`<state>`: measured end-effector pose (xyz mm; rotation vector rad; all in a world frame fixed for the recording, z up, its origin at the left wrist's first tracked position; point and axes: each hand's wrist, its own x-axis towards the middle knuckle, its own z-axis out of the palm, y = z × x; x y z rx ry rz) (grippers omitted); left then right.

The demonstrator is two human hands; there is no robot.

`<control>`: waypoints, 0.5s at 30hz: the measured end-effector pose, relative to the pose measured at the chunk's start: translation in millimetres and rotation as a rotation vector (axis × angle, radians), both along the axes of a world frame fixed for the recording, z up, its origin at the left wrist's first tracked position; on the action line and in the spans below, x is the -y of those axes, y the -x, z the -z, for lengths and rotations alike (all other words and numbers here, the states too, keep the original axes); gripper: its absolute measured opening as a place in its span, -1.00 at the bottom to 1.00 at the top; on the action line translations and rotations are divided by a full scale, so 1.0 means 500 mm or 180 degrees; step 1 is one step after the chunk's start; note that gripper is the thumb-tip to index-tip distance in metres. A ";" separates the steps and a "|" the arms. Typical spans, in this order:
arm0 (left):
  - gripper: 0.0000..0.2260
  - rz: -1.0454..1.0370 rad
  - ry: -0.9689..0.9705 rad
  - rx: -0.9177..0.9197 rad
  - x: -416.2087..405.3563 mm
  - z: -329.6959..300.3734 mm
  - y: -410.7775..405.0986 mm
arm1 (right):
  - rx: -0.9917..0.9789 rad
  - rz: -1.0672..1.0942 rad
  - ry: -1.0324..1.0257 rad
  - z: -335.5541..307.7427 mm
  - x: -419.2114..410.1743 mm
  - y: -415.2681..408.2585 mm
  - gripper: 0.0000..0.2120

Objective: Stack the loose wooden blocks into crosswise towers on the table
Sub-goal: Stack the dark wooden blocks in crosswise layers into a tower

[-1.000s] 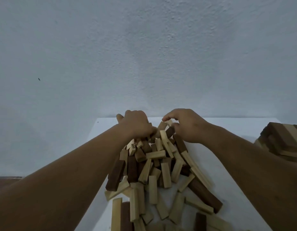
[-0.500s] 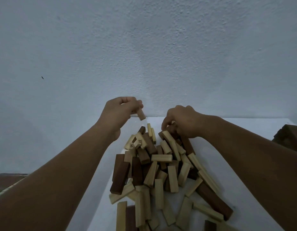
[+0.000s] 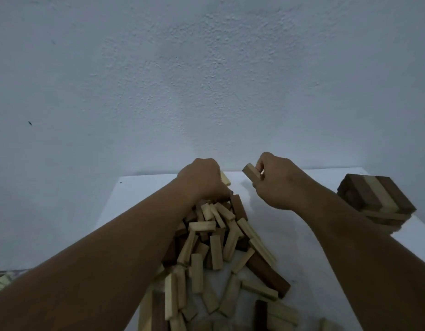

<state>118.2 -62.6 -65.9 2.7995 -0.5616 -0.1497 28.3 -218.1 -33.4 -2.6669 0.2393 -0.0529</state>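
Note:
A heap of loose light and dark wooden blocks lies on the white table, running from the near edge toward the wall. My left hand rests fisted on the heap's far end, and a light block sticks out past its knuckles. My right hand hovers above the table just right of the heap. It pinches a light wooden block between thumb and fingers. A stacked crosswise tower of dark and light blocks stands at the right edge.
A pale textured wall rises directly behind the table's far edge. The table's left edge drops off beside my left forearm, with floor beyond at the lower left.
My left hand came down from the air onto the heap's far end. My right hand rose off the heap with a light block and shifted right.

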 end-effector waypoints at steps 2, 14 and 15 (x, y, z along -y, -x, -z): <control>-0.70 -0.0001 -0.0061 -0.0053 0.015 0.012 0.000 | 0.0016 0.0131 -0.0144 0.003 0.006 0.025 -0.86; -0.89 0.0059 0.1906 0.0535 -0.001 -0.009 0.118 | 0.0436 0.0175 -0.0357 0.043 0.026 0.192 -0.88; -0.87 0.0085 0.2016 0.0547 0.001 -0.015 0.143 | 0.0461 0.0204 -0.0370 0.049 0.031 0.214 -0.88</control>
